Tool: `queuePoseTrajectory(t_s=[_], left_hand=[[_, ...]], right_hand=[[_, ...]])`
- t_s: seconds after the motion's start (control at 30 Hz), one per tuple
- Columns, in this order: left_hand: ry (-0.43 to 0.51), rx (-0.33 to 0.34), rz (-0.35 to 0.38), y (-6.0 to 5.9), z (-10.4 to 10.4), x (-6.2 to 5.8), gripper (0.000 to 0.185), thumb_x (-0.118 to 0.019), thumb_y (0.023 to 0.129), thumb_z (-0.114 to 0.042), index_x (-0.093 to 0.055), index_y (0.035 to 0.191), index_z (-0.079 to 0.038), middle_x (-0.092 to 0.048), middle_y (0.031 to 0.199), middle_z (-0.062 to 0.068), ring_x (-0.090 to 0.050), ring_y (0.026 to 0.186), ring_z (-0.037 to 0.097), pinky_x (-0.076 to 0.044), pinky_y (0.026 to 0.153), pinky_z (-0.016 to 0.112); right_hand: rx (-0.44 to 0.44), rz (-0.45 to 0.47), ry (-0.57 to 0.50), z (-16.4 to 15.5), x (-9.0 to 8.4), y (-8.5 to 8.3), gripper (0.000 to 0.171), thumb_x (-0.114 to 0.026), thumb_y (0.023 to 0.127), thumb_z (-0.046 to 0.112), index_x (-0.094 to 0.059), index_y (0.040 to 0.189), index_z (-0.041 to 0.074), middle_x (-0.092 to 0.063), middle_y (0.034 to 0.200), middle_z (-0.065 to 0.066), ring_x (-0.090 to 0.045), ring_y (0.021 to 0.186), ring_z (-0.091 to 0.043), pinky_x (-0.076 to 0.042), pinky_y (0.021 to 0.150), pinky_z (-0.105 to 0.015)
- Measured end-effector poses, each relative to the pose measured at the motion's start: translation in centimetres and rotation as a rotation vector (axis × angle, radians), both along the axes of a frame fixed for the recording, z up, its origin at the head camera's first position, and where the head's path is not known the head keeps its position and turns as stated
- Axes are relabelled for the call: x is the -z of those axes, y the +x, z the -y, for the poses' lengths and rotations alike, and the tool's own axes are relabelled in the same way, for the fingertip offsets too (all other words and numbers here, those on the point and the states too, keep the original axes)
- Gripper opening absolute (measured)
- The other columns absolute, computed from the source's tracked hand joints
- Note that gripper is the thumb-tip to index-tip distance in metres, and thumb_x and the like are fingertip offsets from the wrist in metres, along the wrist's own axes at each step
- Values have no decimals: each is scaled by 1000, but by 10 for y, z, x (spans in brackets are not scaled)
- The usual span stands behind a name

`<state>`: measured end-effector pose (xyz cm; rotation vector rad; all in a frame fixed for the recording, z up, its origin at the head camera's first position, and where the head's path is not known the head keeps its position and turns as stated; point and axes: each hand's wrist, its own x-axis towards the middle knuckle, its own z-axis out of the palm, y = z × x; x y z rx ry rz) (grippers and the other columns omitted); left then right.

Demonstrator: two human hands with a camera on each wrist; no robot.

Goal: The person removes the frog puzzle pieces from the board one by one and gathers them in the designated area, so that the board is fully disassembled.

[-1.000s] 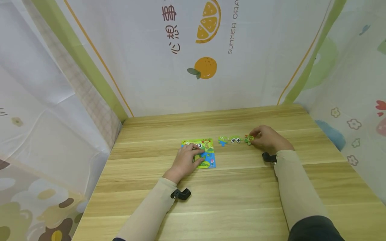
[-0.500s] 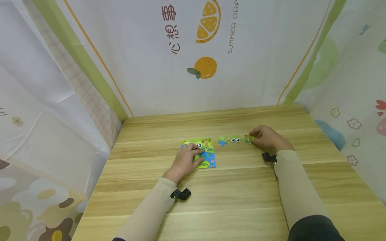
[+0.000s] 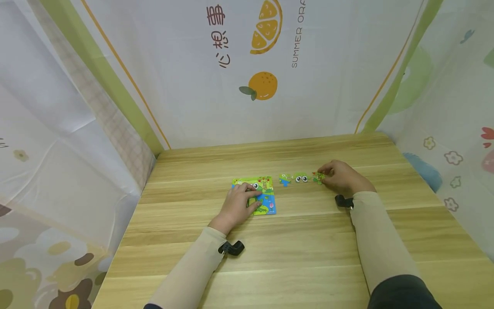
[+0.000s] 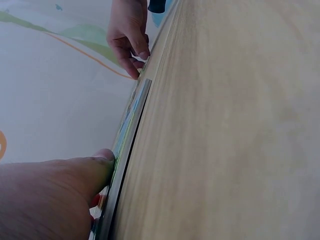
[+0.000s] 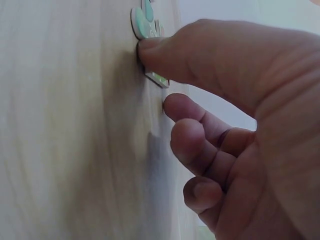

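Observation:
A square frog puzzle (image 3: 271, 202) in green and blue lies flat on the table. My left hand (image 3: 236, 205) rests on its left part, fingers loosely bent, and hides some of the picture. In the left wrist view the thumb touches the puzzle's edge (image 4: 125, 150). Farther right, my right hand (image 3: 341, 177) pinches a small green puzzle piece (image 3: 317, 177) with red spots, low at the tabletop. The right wrist view has the thumb against the piece (image 5: 159, 79), with the other fingers curled beside it.
Two more loose pieces lie between the hands: a green-and-blue one (image 3: 284, 179) and one with big eyes (image 3: 301, 177). The wooden table (image 3: 293, 257) meets a printed white curtain (image 3: 316, 98) at its back edge. Cloth hangs at both sides too.
The piece at my right fingertips has turned slightly on the table. My left hand stays in place on the puzzle.

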<state>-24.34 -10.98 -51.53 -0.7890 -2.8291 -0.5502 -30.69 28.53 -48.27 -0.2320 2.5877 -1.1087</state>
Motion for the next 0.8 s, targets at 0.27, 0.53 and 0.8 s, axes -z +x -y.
queuePoseTrajectory(t_s=[0.27,0.53,0.8], left_hand=[[2,-1,-2,0,0,0,38,-65,91,-42,-66,126,-27,-52,124,-6,-45,113,18,-36,98,38],[4,3,-3,1,1,-1,38,-64,92,-43,-65,126,-28,-52,123,-6,-45,113,18,-37,97,39],[15,5,-6,1,1,-1,38,-65,91,-42,-66,126,-27,-52,123,-5,-45,114,19,-37,98,40]], right_hand=[[-21,-54,34,-1,2,-2,36,-62,92,18,-60,128,18,-46,119,-9,-48,92,-31,-50,60,-34],[-20,-40,14,-2,4,-3,39,-62,91,15,-59,129,17,-44,121,-10,-46,97,-32,-49,62,-33],[-14,-40,3,-2,4,-3,40,-64,90,16,-58,130,18,-43,125,-9,-46,100,-32,-50,62,-34]])
